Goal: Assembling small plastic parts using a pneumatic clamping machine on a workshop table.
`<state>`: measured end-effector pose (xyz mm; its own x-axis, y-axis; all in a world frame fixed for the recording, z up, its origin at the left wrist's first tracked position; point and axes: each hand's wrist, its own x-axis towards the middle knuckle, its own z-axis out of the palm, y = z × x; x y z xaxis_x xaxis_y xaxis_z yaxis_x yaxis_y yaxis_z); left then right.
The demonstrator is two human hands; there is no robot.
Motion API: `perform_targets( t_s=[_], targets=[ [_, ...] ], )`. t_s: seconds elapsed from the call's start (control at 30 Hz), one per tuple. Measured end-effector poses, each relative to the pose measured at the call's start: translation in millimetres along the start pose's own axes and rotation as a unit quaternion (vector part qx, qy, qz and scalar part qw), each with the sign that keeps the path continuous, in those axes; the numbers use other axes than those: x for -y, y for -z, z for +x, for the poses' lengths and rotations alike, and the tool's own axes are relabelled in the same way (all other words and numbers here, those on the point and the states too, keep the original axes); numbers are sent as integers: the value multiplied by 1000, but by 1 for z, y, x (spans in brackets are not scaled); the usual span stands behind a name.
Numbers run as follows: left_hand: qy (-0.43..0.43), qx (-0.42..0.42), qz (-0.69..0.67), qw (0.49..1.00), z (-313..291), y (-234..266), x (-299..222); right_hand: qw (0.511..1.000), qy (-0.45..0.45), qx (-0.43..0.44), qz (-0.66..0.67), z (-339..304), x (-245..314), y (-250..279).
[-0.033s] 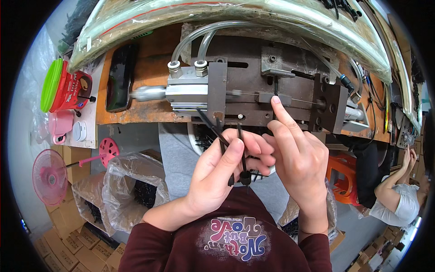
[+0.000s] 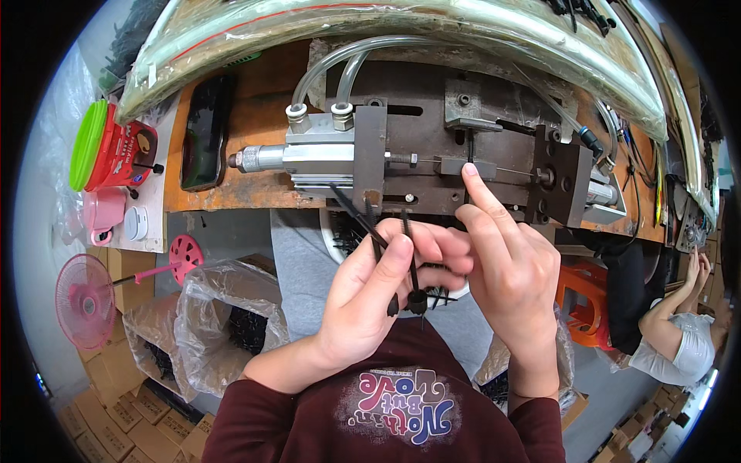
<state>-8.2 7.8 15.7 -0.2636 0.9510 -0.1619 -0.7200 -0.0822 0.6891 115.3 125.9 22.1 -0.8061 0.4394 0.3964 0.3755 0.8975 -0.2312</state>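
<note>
My left hand point(image 2: 378, 285) is closed around several thin black plastic strips point(image 2: 411, 255) with ridged ends and knobby heads, like cable ties. They fan out between thumb and fingers, below the machine. My right hand point(image 2: 505, 266) stretches its index finger onto a small grey block point(image 2: 482, 168) in the middle of the machine. Under that fingertip, another black strip point(image 2: 471, 143) lies across the block, and its near end runs down to my curled fingers. The right thumb is hidden. To the left, a silver air cylinder point(image 2: 320, 160) has a threaded rod point(image 2: 401, 158) pointing at the block.
Clear hoses point(image 2: 370, 46) arch over the machine. A dark phone point(image 2: 207, 131), a red tub point(image 2: 123, 147) and a pink cup point(image 2: 104, 212) are at left. Below stand a pink fan point(image 2: 85, 301) and plastic-lined bins point(image 2: 224, 309). An orange stool point(image 2: 583, 305) and another person point(image 2: 675, 339) are at right.
The cylinder's rear end and its rod, blurred before, now look sharp; both have shifted right, with the rod further out toward the block. My hands have hardly moved.
</note>
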Motion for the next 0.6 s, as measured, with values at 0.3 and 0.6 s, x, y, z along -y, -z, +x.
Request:
perform_targets(
  t_s=[0.3, 0.6],
  targets=[
    [-14, 16, -21, 1000, 5, 3, 3, 965, 75, -11, 251, -21, 17, 9],
    [-51, -31, 210, 976, -2, 10, 7, 978, -50, -101, 174, -22, 0, 3]
  ],
)
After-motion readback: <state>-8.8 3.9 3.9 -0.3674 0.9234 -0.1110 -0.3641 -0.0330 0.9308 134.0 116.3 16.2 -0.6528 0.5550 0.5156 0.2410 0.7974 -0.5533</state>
